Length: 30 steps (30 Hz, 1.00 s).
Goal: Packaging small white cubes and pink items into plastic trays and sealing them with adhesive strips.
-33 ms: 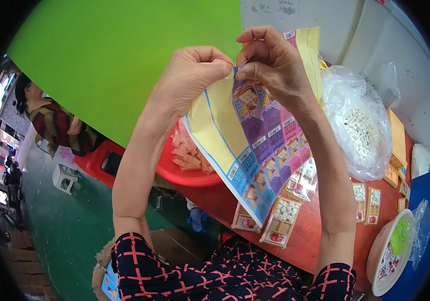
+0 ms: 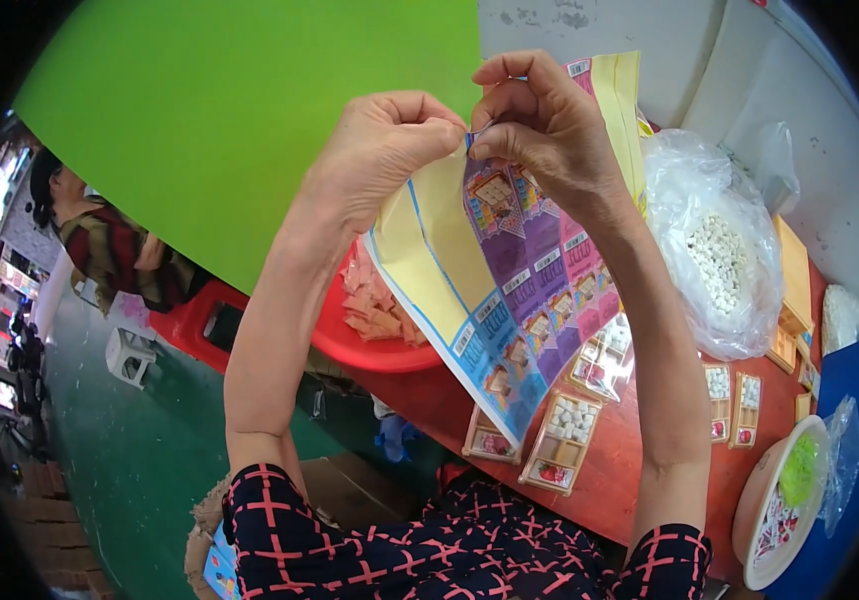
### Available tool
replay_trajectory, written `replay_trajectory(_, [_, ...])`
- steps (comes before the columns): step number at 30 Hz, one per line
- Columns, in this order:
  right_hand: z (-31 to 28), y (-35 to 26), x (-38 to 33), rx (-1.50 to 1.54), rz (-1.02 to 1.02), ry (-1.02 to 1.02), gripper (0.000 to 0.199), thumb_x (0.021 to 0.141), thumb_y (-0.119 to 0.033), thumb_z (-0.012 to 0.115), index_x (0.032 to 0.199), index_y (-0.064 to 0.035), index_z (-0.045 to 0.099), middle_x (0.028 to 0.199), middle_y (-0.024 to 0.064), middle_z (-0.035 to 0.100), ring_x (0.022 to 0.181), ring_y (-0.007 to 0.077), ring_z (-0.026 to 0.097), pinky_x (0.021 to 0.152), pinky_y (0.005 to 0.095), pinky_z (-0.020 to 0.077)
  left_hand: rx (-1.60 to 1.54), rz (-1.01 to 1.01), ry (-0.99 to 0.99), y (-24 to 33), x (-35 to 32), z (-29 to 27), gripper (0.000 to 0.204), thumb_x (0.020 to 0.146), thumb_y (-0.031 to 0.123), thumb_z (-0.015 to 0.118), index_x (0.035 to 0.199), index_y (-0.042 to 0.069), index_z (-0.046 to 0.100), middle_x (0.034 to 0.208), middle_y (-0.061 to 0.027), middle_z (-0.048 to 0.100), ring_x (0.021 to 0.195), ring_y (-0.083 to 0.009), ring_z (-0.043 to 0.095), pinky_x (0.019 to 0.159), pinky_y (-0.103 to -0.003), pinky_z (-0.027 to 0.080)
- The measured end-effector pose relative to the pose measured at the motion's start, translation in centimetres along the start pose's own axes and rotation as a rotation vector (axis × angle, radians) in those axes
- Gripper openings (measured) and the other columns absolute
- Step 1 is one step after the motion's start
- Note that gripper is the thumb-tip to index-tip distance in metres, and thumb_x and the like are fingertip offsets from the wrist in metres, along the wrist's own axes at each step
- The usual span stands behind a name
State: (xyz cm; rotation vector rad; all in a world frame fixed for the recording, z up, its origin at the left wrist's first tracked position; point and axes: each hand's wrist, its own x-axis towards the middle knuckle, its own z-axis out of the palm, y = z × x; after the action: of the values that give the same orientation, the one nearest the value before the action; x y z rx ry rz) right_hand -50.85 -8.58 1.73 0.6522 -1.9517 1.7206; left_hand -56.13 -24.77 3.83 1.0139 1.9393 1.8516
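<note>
Both hands are raised above the bench and meet at the top edge of a printed sheet (image 2: 509, 300). The left hand (image 2: 379, 150) is closed, thumb and forefinger pinching the sheet's upper edge; the right hand (image 2: 549, 125) is likewise closed, its fingertips pressed onto the same edge directly beside the left, the two pinches touching. The sheet hangs downward from this grip, its yellow back showing on the left and a purple, pink and blue printed face with rows of small pictures on the right. In my judgement the edge is being parted or torn at that point; to do it well, the pinches should stay close together, the pull should follow a printed line between rows, and the sheet should hang free of the bench goods. Count: one sheet in hand. Below it on the red bench (image 2: 629, 470) lie small flat packs of white pellets (image 2: 561, 440); five are clearly seen, with more partly hidden under the sheet. One red basin (image 2: 389, 350) of pinkish pieces sits behind the sheet. One clear bag of white pellets (image 2: 714, 255) stands to the right, and one round white dish (image 2: 774, 505) with a green item lies at the right edge. One other person (image 2: 99, 240) sits at far left, well apart.
</note>
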Motion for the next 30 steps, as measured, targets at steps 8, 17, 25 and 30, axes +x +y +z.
replay_trajectory(8, [-0.2, -1.0, -0.9, -0.034, -0.040, 0.047, 0.039, 0.073, 0.011, 0.057, 0.107, -0.0010, 0.041, 0.078, 0.0039, 0.055, 0.074, 0.0092, 0.057, 0.066, 0.0197, 0.0479, -0.064, 0.019, -0.048, 0.5, -0.1, 0.8, 0.008, 0.074, 0.008, 0.061, 0.077, 0.000, 0.062, 0.070, -0.0015, 0.058, 0.060, -0.0055, 0.053, 0.054, -0.019, 0.044])
replay_trajectory(17, [0.0, 0.3, -0.6, -0.466, -0.506, 0.244, 0.012, 0.071, 0.011, 0.055, 0.075, 0.0007, 0.060, 0.081, 0.0058, 0.058, 0.069, 0.0094, 0.057, 0.058, 0.0201, 0.0467, -0.268, -0.074, -0.125, 0.3, 1.3, 0.2, 0.011, 0.081, 0.008, 0.057, 0.088, 0.000, 0.060, 0.075, -0.0032, 0.060, 0.064, -0.0060, 0.056, 0.056, -0.018, 0.046])
replay_trajectory(25, [-1.9, -3.3, -2.3, -0.863, -0.561, 0.414, 0.014, 0.069, 0.012, 0.056, 0.076, 0.0000, 0.054, 0.105, 0.0090, 0.053, 0.091, 0.0151, 0.056, 0.070, 0.0239, 0.0474, 0.664, 0.516, 0.079, 0.5, 1.9, 0.4, 0.019, 0.077, 0.016, 0.062, 0.091, 0.004, 0.057, 0.076, -0.0076, 0.063, 0.064, -0.0134, 0.060, 0.054, -0.027, 0.045])
replay_trajectory(30, [-9.3, -5.9, -12.2, -0.662, -0.230, 0.816, 0.021, 0.088, -0.011, 0.044, 0.100, 0.0034, 0.053, 0.120, 0.0146, 0.049, 0.112, 0.0226, 0.045, 0.096, 0.0318, 0.0343, 1.408, 0.508, 0.595, -3.0, 5.1, -7.5, 0.020, 0.080, 0.022, 0.052, 0.095, 0.008, 0.051, 0.074, -0.0167, 0.060, 0.069, -0.0375, 0.058, 0.058, -0.045, 0.045])
